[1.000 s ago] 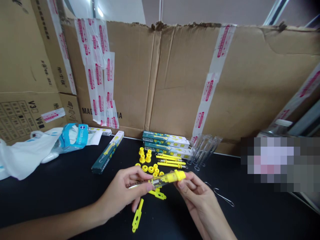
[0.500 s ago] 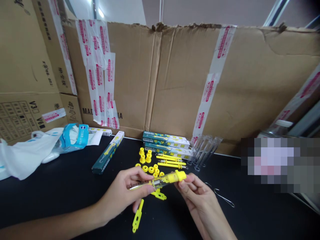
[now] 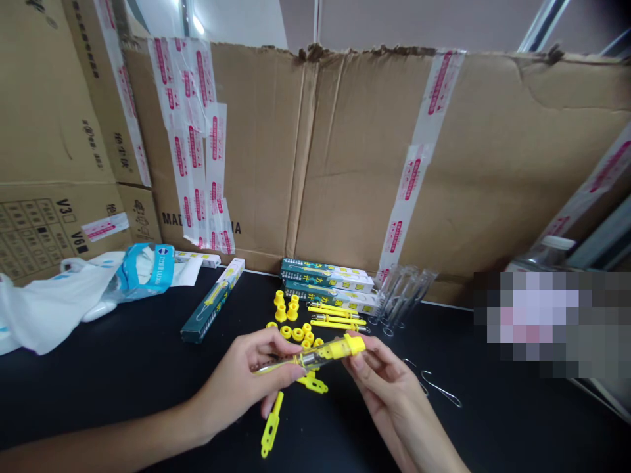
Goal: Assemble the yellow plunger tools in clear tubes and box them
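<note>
My left hand (image 3: 241, 378) and my right hand (image 3: 387, 387) hold a transparent plastic tube (image 3: 315, 358) between them above the black table (image 3: 98, 387). A yellow cap (image 3: 348, 346) sits on the tube's right end, near my right fingers. My left fingers grip the thinner left part, where a metal piece shows inside. Below my hands lie a flat yellow plastic piece (image 3: 312, 383) and a longer yellow strip (image 3: 270, 424). Part of the first is hidden by the tube and fingers.
Yellow bushings (image 3: 290, 322), yellow rods (image 3: 338, 315), stacked teal boxes (image 3: 325, 279), transparent tubes (image 3: 401, 299) and a wire hook (image 3: 440, 391) lie ahead. A cardboard wall (image 3: 256, 151) stands behind. A white plastic bag (image 3: 44, 309) lies left; a blurred patch covers the right.
The tube and its yellow cap have shifted slightly left, and my right fingers have changed their hold a little. The things on the table have stayed in place.
</note>
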Demonstrator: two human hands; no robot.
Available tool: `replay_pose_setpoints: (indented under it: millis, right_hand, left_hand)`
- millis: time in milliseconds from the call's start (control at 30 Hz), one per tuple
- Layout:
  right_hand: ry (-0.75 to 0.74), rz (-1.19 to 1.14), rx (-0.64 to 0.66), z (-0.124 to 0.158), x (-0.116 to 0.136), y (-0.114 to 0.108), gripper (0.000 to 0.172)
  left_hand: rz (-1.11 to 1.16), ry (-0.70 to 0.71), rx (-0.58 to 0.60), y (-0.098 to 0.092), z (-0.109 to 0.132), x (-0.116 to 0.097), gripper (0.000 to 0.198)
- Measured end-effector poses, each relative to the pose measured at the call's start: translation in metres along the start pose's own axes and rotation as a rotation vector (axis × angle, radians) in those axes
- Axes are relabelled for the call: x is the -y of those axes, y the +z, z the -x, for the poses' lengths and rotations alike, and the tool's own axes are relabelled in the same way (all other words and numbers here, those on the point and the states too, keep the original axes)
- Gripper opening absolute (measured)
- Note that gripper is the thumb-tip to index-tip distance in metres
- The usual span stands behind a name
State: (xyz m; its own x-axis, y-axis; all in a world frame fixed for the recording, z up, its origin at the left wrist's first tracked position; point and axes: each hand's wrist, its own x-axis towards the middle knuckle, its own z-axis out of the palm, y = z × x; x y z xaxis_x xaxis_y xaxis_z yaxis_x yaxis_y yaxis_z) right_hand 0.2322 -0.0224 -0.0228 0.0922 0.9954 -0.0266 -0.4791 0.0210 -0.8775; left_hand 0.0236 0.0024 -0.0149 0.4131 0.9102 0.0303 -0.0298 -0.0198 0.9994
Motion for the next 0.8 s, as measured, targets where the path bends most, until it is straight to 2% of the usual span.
replay_pose_setpoints:
  millis: [133,267,333,467,533,700,800]
  right_hand:
    - [0.012,-0.037,0.034,-0.0005,0.0010,0.0028,0.026]
    - [0.024,-0.063,0.050,0.0005,0.0045,0.0062,0.027]
    - [0.056,-0.073,0.066,0.0007,0.0063,0.0062,0.034]
    - [0.098,-0.116,0.071,0.0014,0.0082,0.0049,0.062]
    - [0.104,-0.119,0.081,0.0022,0.0081,0.0045,0.066]
    - [0.093,-0.128,0.114,0.0026,0.0056,0.0029,0.066]
    - [0.079,-0.122,0.122,0.0020,0.0045,0.0021,0.053]
  left_hand:
    - [-0.004,0.003,0.002,-0.0002,0.0007,0.0007,0.033]
    - [-0.004,0.005,0.004,0.0001,0.0006,0.0014,0.034]
    - [-0.008,-0.001,-0.002,0.0000,-0.0001,0.0016,0.035]
    - [-0.007,-0.005,-0.006,-0.0009,-0.0013,0.0030,0.039]
    - [0.001,0.000,-0.001,-0.0014,-0.0013,0.0037,0.040]
    - [0.004,-0.007,-0.005,-0.0016,-0.0006,0.0037,0.041]
    - [-0.017,-0.012,-0.012,-0.0010,-0.0004,0.0038,0.040]
